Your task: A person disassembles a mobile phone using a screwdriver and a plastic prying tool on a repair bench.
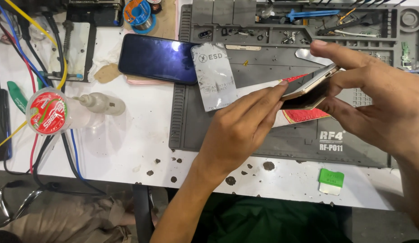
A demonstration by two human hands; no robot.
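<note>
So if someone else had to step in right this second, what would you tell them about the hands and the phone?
Right hand: grips the gold phone by its edges, tilted above the grey work mat.
Left hand: fingertips pressed at the phone's lower edge, at the seam.
Nearby: a silver antistatic bag and a second, dark phone lying flat.
Done: phone lifted off the mat.
Left: whether the phone has been opened cannot be seen.

Right hand [380, 103] hides the gold phone's [308, 87] far end.

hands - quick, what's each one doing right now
Left hand: closed, fingertips pinching the edge of the gold phone.
Right hand: closed around the same gold phone, holding it above the grey work mat.
</note>
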